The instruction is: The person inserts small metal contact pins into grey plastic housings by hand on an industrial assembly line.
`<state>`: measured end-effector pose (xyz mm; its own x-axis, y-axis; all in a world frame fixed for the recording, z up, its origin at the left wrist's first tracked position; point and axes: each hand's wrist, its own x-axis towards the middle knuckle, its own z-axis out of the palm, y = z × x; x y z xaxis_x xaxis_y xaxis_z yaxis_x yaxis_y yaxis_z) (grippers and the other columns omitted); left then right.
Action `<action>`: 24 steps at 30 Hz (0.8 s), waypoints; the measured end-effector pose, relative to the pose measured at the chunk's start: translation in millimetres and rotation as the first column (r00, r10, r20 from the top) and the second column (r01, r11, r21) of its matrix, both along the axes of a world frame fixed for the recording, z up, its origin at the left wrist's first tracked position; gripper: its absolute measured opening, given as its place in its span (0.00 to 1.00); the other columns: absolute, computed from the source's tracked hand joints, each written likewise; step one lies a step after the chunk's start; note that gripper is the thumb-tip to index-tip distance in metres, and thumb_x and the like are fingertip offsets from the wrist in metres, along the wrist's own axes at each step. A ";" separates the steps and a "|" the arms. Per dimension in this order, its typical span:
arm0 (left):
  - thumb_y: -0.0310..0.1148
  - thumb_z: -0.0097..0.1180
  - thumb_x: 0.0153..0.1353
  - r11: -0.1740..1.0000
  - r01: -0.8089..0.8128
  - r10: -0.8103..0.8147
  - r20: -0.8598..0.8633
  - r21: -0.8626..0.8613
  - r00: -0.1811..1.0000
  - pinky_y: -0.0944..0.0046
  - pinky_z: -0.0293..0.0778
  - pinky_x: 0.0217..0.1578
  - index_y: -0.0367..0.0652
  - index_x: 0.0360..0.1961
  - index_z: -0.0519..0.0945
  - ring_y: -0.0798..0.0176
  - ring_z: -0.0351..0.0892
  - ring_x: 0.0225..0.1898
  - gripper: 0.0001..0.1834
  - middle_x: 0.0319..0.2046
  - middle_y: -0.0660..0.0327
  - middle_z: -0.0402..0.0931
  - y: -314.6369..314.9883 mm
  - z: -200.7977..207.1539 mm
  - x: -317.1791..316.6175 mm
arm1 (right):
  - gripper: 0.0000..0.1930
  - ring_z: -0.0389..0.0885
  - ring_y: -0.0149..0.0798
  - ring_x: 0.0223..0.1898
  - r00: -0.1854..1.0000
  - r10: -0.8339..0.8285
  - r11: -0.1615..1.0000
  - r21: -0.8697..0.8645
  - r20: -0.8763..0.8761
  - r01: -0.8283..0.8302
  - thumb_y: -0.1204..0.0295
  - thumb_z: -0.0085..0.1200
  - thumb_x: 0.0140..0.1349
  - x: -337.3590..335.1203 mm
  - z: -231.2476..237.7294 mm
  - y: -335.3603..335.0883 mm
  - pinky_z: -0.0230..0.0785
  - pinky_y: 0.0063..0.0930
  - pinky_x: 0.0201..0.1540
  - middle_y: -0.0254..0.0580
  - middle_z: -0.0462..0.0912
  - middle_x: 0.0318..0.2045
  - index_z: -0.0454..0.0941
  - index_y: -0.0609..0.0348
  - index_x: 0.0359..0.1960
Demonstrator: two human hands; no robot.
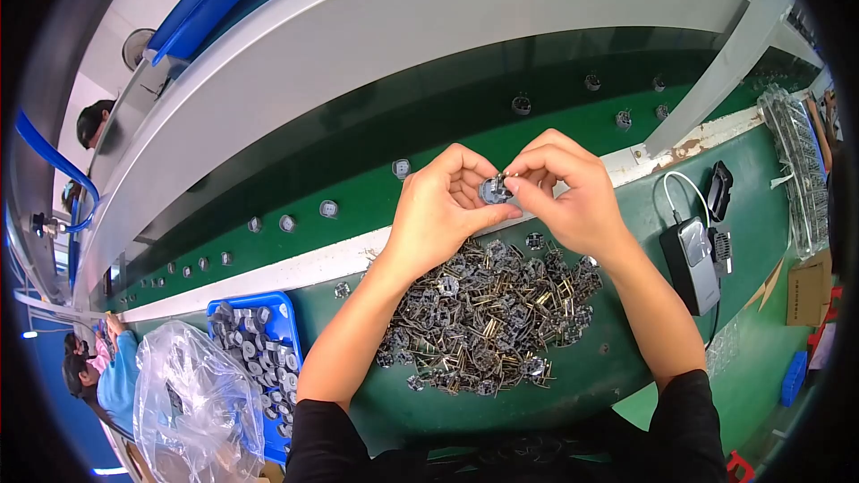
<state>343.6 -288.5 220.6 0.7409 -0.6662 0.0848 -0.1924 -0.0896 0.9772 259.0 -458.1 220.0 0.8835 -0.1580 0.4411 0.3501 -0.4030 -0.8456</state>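
My left hand (pixel 438 200) is closed around a small round grey plastic housing (pixel 493 190), gripping it between thumb and fingers above the pile's far edge. Against the housing's right side, my right hand (pixel 565 189) pinches a small dark electronic part (pixel 506 177) with a brass-coloured tip; the fingertips hide most of it. Below both hands, a heap of small round circuit boards with brass pins (pixel 488 313) spreads over the green tabletop (pixel 617 362). One loose circuit board (pixel 535 241) lies at the heap's far edge, nearest my right hand.
Beyond a pale rail (pixel 268 279), several round housings (pixel 329 208) stand spaced along a green conveyor belt (pixel 367 197). Left are a blue tray (pixel 288 309) of grey housings and a clear plastic bag (pixel 192 411). A black power bank (pixel 693 259) with a white cable lies right. Another person (pixel 116 385) sits far left.
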 end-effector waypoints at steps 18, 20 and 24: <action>0.24 0.61 0.57 0.950 -0.096 0.088 0.041 0.298 0.995 0.68 0.77 0.35 0.30 0.39 0.82 0.68 0.83 0.32 0.10 0.30 0.55 0.84 47.7 -11.9 62.0 | 0.13 0.82 0.38 0.29 0.859 0.120 0.910 -0.291 -0.498 -0.296 0.71 0.64 0.56 -3.3 4.9 -30.4 0.74 0.33 0.34 0.39 0.84 0.28 0.82 0.61 0.41; 0.24 0.61 0.56 0.889 -0.182 0.144 0.120 0.419 0.982 0.66 0.77 0.34 0.32 0.38 0.84 0.66 0.84 0.30 0.10 0.30 0.54 0.84 54.3 -20.0 71.6 | 0.13 0.84 0.48 0.38 0.713 0.066 0.742 -0.443 -0.699 -0.503 0.72 0.60 0.53 -4.1 10.2 -30.1 0.74 0.42 0.44 0.42 0.86 0.31 0.83 0.60 0.41; 0.25 0.61 0.56 0.823 -0.195 0.139 0.143 0.533 0.980 0.66 0.77 0.36 0.33 0.39 0.84 0.65 0.84 0.32 0.10 0.30 0.55 0.84 59.2 -32.0 79.2 | 0.12 0.83 0.47 0.42 0.690 0.077 0.715 -0.443 -0.719 -0.541 0.73 0.60 0.52 -4.8 -0.3 -27.9 0.74 0.41 0.45 0.42 0.85 0.35 0.83 0.58 0.40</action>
<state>422.9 -229.3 188.6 0.8521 -0.4917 -0.1790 -0.2132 -0.6385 0.7395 254.2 -486.0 219.6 0.9073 0.2613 -0.3295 0.0533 -0.8487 -0.5262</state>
